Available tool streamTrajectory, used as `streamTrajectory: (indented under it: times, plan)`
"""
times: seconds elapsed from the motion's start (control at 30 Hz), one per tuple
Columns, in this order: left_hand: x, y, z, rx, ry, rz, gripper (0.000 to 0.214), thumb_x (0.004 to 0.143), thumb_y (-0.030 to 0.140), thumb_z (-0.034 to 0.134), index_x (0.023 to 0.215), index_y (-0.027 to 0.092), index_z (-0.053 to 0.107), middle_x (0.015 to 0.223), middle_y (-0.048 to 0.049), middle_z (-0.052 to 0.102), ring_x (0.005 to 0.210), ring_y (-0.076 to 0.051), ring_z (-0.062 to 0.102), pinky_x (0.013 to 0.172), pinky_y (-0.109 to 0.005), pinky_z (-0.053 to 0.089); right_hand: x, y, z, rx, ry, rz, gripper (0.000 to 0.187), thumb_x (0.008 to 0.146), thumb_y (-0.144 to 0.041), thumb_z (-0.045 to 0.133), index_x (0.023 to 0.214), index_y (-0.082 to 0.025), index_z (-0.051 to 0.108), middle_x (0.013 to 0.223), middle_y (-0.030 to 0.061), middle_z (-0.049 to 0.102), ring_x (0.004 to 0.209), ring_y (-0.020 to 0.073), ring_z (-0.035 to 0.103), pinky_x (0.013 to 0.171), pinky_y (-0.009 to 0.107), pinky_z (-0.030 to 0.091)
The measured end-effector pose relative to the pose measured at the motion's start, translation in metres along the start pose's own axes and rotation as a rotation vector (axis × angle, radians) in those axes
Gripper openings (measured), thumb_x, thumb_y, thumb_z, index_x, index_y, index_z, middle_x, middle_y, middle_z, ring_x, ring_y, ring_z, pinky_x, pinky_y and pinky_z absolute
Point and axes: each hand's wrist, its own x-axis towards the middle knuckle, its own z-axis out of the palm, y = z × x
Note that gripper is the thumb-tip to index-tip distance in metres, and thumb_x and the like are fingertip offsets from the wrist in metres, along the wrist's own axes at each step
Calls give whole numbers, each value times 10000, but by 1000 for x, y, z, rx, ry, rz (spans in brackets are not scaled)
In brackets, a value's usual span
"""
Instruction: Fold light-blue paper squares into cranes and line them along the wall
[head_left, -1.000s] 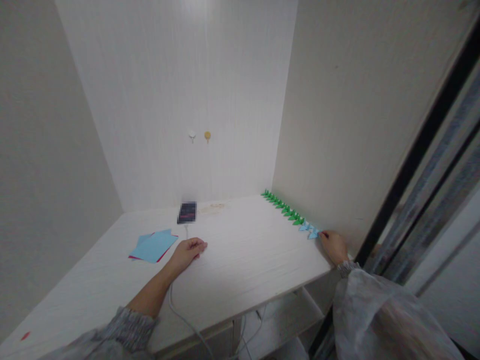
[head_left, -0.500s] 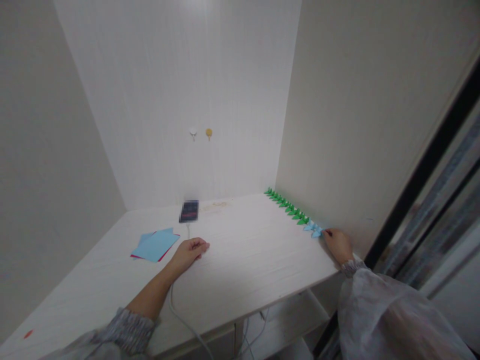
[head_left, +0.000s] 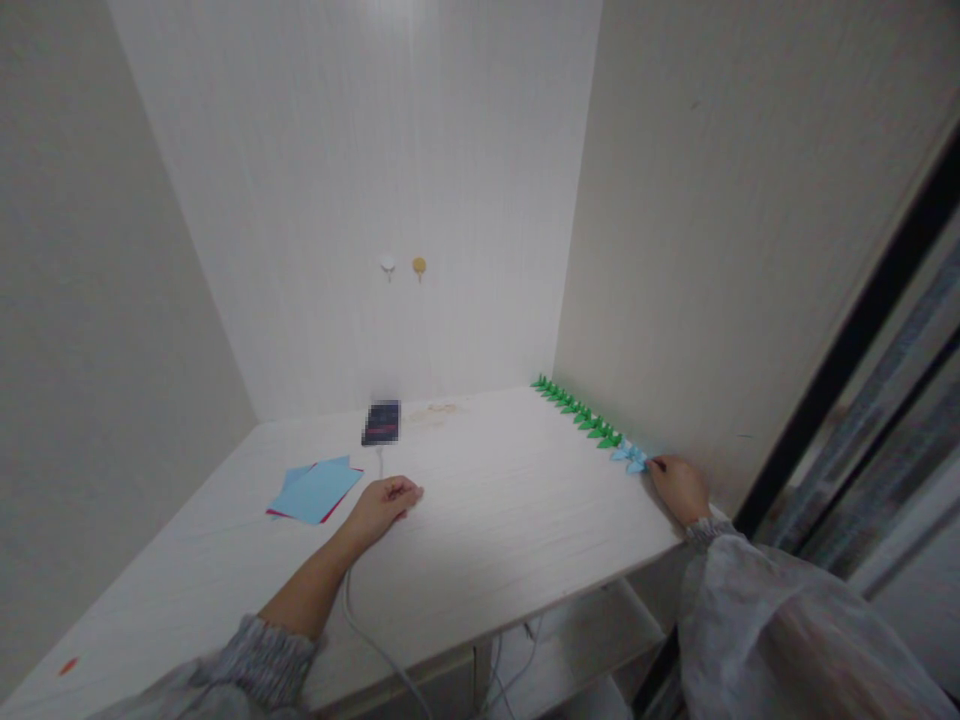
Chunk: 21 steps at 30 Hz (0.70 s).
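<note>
At the right side of the white desk, my right hand [head_left: 681, 488] is closed in a pinch at the near end of a row of small folded paper cranes. Its fingertips are on a light blue paper crane [head_left: 636, 460], partly hidden by the fingers. Another blue crane [head_left: 620, 451] sits just beyond, followed by several green paper cranes [head_left: 589, 420] running back along the right wall. My left hand [head_left: 385, 508] rests on the desk with curled fingers and nothing visible in them. To its left lie square paper sheets [head_left: 319, 490], light blue on top with red edges showing underneath.
A dark phone [head_left: 382, 423], blurred out, lies toward the back wall with a white cable [head_left: 375, 645] running under my left arm and over the front edge. A small orange-red scrap [head_left: 68, 666] is at front left. Two hooks [head_left: 419, 266] hang on the back wall. Open shelves [head_left: 577, 640] show below.
The view has shifted slightly, so everything sits a little further right. Both hands keep nearly the same pose, the right still at the blue crane.
</note>
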Motion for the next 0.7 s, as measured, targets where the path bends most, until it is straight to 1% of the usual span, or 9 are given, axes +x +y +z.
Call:
streamTrajectory:
  times: [0.17, 0.4, 0.7]
  plan:
    - [1, -5, -1, -27, -1, -9, 290, 642, 421, 511, 645, 131, 523, 495, 44, 427, 447, -64, 369, 443, -184, 283, 0, 0, 1, 8, 0, 12, 336, 750, -314, 372, 815, -133, 648, 783, 118, 644, 690, 203, 566, 586, 261, 348]
    - [2, -12, -2, -59, 1, -12, 298, 632, 430, 521, 649, 132, 521, 499, 48, 431, 442, -61, 370, 447, -184, 283, -1, 0, 1, 24, 27, 9, 340, 747, -324, 371, 808, -126, 641, 798, 110, 638, 707, 203, 558, 605, 260, 355]
    - [0, -8, -2, -49, -3, 0, 288, 640, 419, 518, 649, 131, 523, 504, 44, 432, 448, -62, 370, 446, -184, 283, -3, -2, -2, 14, 37, 9, 345, 748, -320, 368, 826, -120, 639, 806, 118, 639, 714, 204, 561, 608, 260, 353]
